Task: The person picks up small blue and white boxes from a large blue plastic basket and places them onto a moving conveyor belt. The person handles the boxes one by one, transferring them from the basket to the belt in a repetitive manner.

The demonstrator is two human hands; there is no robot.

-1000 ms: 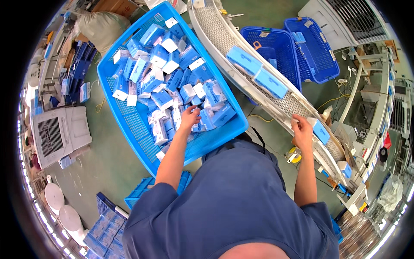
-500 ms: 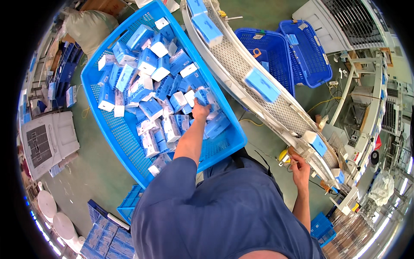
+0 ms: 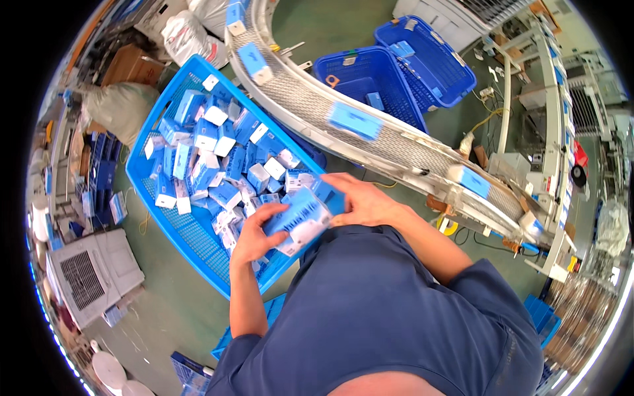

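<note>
A blue-and-white tissue pack (image 3: 302,223) is gripped by my left hand (image 3: 255,235), its fingers and thumb on the pack's left end, above the basket's near right corner. At the pack's other end is my right hand (image 3: 370,202), fingers apart and reaching left. Its thumb lies close to the pack; whether it touches, I cannot tell. Below and beyond, a large light-blue plastic basket (image 3: 173,230) carries a jumbled heap of similar tissue packs (image 3: 224,142).
A curved mesh conveyor (image 3: 422,153) bends past the basket on the right, with spaced tissue packs (image 3: 355,121) lying on it. Behind it stand dark-blue crates (image 3: 403,99). A grey-white vented unit (image 3: 99,274) sits on the floor at left, with a pale sack (image 3: 119,109) farther back.
My left hand has come up out of the heap toward my body with a tissue pack. From beside the conveyor, my right hand has swung left to that pack. The view has shifted.
</note>
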